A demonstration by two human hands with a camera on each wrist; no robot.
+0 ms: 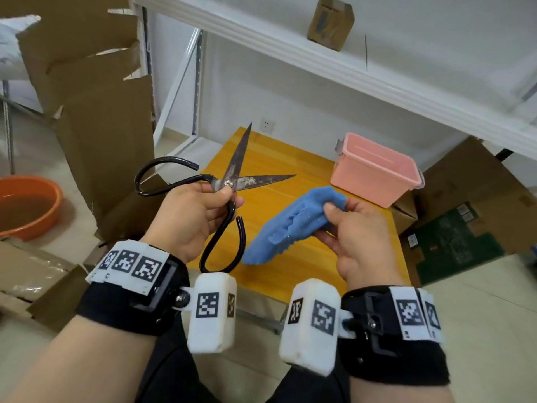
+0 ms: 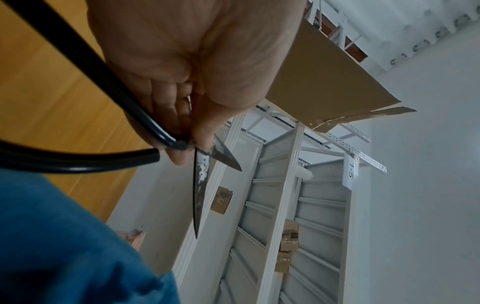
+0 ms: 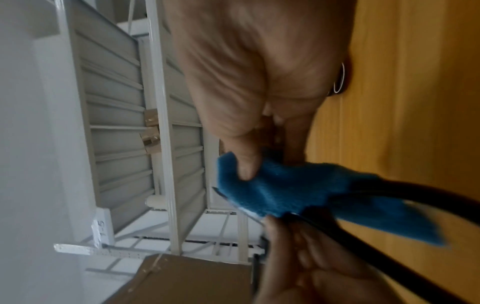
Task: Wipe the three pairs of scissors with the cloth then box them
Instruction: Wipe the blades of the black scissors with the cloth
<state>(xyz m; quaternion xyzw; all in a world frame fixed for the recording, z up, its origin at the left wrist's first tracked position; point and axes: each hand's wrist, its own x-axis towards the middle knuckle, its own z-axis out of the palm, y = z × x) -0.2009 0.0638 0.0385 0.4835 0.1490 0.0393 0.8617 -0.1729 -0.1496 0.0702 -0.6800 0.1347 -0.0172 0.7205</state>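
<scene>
- My left grip is pinching the scissors at the pivot, blades spread wide, above the yellow surface.
- My right grip is pinching the blue cloth, just beside the scissors' handles.
- The pink box is standing open on the surface's far right corner.

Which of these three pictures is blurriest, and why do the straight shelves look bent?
The right wrist view is blurriest: the blue cloth and right hand smear. The left wrist view is sharper on the scissors, softer on the left hand up close. In the head view the wide lens bows the white shelf; light is even, without glare.
</scene>
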